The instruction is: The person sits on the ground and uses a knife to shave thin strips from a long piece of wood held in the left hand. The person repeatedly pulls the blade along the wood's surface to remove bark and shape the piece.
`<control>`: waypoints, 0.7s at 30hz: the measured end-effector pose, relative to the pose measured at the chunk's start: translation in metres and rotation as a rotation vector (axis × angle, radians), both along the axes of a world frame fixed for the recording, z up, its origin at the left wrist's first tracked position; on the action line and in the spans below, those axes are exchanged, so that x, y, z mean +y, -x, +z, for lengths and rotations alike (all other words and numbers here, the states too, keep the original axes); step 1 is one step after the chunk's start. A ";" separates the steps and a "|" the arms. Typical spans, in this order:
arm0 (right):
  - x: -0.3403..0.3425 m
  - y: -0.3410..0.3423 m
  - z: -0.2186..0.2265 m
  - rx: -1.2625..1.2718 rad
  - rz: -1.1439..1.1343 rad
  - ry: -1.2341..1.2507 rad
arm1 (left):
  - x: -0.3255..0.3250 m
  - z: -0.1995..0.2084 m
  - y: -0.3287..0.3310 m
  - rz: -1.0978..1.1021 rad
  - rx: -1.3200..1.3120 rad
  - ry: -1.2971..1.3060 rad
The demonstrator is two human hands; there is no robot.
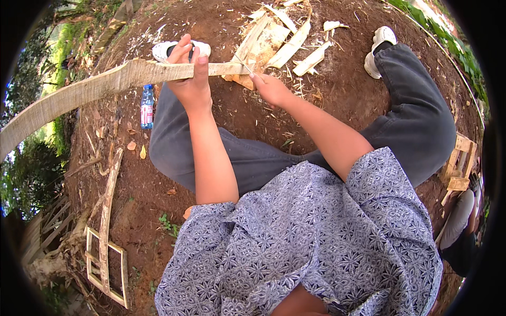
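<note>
A long, curved piece of pale wood [113,81] reaches from the left rim to the middle of the ground in front of me. My left hand [191,87] holds it near its right end, thumb across the near face and the fingers behind, their tips rising above the top edge. Closed on a thin, narrow tool [243,63], my right hand [271,90] is at the wood's right end. The tool crosses that end at a slant and looks like a blade seen edge-on; its handle is hidden in my fist. A pale wood block [271,42] lies just beyond.
Several split wood slabs and shavings [292,47] litter the brown soil [337,100] ahead. A blue-capped plastic bottle [147,108] stands by my left leg. Wooden frames lie at lower left [125,268] and far right [459,163]. Someone's grey-clad limb [457,221] shows at right.
</note>
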State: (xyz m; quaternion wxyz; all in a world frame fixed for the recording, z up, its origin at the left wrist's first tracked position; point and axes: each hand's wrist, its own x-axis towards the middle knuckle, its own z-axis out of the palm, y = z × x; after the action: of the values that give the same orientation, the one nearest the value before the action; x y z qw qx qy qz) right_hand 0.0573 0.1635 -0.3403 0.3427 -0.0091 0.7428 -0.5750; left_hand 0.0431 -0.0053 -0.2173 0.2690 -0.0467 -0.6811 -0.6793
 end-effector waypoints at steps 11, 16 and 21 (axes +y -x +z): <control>0.017 0.028 -0.031 0.144 0.181 -0.333 | 0.000 0.001 0.001 0.016 -0.013 0.034; 0.022 0.017 -0.014 -0.707 0.004 0.246 | 0.001 0.003 0.001 -0.008 -0.005 0.056; 0.014 0.011 -0.007 -0.213 0.078 -0.145 | 0.003 0.004 0.002 0.000 -0.049 -0.003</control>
State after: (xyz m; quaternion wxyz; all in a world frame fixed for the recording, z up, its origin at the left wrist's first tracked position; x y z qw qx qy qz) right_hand 0.0461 0.1774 -0.3470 0.4417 0.0479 0.7407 -0.5039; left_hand 0.0407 -0.0019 -0.2129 0.2524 -0.0297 -0.6865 -0.6812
